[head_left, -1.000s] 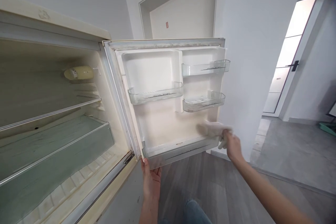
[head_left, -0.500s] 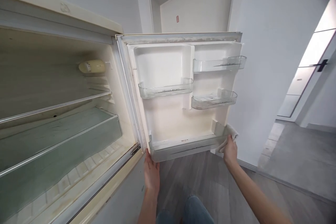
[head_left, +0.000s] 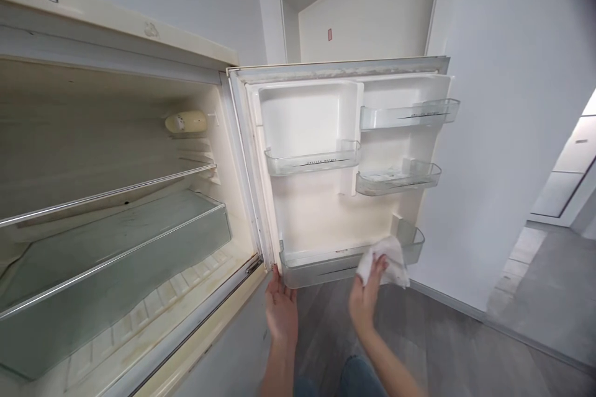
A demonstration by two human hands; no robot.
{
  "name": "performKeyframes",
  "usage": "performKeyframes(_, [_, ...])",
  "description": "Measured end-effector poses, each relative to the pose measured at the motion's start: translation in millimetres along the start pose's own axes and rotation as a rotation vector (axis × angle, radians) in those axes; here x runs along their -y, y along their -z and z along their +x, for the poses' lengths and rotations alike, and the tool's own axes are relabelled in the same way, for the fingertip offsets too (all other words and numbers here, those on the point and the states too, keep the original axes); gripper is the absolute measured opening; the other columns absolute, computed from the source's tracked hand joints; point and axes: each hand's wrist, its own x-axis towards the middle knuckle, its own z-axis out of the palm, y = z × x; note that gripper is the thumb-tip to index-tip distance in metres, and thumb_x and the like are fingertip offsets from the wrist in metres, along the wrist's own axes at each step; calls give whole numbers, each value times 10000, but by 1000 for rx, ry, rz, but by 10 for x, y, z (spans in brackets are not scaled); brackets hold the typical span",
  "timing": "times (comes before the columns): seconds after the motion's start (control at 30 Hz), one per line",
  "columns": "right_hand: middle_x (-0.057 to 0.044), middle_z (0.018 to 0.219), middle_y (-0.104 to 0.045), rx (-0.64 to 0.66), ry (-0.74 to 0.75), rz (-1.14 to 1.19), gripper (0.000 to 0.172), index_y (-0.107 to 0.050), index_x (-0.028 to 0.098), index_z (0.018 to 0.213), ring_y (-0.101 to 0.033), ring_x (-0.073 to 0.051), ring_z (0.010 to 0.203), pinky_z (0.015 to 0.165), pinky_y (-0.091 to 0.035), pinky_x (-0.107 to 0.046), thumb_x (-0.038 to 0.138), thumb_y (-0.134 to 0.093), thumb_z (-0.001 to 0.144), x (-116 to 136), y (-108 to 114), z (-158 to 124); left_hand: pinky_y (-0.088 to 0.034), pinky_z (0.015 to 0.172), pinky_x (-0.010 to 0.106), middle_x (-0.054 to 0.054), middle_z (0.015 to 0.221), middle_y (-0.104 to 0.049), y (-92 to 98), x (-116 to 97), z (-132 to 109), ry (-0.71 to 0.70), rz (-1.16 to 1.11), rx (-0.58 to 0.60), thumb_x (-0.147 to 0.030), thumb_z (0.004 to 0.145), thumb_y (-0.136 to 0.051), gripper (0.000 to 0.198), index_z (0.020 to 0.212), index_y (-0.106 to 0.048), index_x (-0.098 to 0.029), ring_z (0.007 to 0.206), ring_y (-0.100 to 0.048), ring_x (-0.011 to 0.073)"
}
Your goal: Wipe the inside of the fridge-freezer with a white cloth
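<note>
A white cloth (head_left: 393, 263) is in my right hand (head_left: 365, 301), which presses it against the front of the long clear bottom shelf bin (head_left: 321, 270) on the refrigerator door (head_left: 321, 211). Below the hinge-side corner of that bin, my left hand (head_left: 282, 310) holds the door's lower edge, palm towards me and fingers up; part of its grip is hidden. Higher on the door's inner side are a left shelf bin (head_left: 311, 162), an upper right bin (head_left: 410, 116) and a middle right bin (head_left: 399, 180), all clear plastic.
The open refrigerator compartment (head_left: 242, 223) on the left has a glass shelf (head_left: 112, 192), a greenish clear drawer (head_left: 139, 267) and a yellowish lamp cover (head_left: 186, 122). A white wall (head_left: 493, 136) stands behind the door to the right. Grey flooring (head_left: 447, 335) lies below.
My right hand and the cloth have moved left along the bottom bin, from its outer right corner to its front. The left hand stays at the door's lower corner. The view has shifted left.
</note>
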Motion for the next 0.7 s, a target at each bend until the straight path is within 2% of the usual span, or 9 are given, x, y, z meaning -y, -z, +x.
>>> performKeyframes(0.13, [-63,1576,45,205,230,-1,635,36,296,1511,66,-368,1421,1052,-169,-708,310,-234,937,223,-316,-496,-207,1214,384,-54,1555,-335,-59,-54,-32,29,-44,-41,-524,807,-404,447,1179,-585,-356,1387,-383,199])
performKeyframes(0.27, [-56,1578,12,324,375,-42,672,66,320,1506,29,-393,1417,1031,-227,-712,295,-261,919,374,-511,-715,-407,1110,385,8,1517,-412,-87,-78,-56,70,-122,-18,-513,785,-464,458,1179,-588,-317,1317,-482,237])
performKeyframes(0.33, [-66,1577,-32,384,451,-98,684,63,304,1508,1,-401,1415,1038,-230,-700,315,-278,915,397,-548,-724,-460,1061,387,25,1487,-459,-78,-83,-60,94,-171,-7,-511,779,-476,475,1189,-587,-300,1289,-512,246])
performKeyframes(0.4, [-68,1571,-96,468,543,-156,690,44,296,1511,-56,-405,1413,1049,-231,-681,325,-300,913,400,-538,-684,-480,1033,384,59,1380,-579,-60,-85,-54,107,-213,-3,-484,783,-477,476,1197,-588,-276,1223,-572,242])
performKeyframes(0.5, [-24,1553,-186,668,695,-192,686,-27,312,1511,-201,-365,1398,1084,-260,-592,330,-347,905,407,-445,-565,-543,905,340,74,990,-765,-29,-90,-33,110,-222,-82,-406,783,-495,423,1138,-628,-219,962,-700,205])
performKeyframes(0.57, [21,1543,-213,826,774,-171,671,-68,324,1510,-286,-297,1376,1097,-299,-490,331,-358,905,415,-358,-476,-559,794,270,38,779,-768,-9,-96,-21,101,-200,-149,-358,771,-522,337,1025,-676,-200,802,-712,158])
performKeyframes(0.63, [47,1536,-226,928,802,-153,661,-93,327,1509,-332,-246,1354,1085,-330,-422,305,-354,902,396,-273,-404,-553,752,236,26,767,-766,12,-105,-15,97,-186,-140,-355,766,-528,295,956,-696,-204,792,-705,139])
performKeyframes(0.7, [58,1528,-250,954,795,-178,680,-125,333,1506,-357,-240,1334,1058,-356,-408,270,-374,877,326,-202,-362,-544,803,242,38,987,-767,34,-117,-11,93,-175,-67,-405,773,-507,341,1005,-690,-233,960,-685,154])
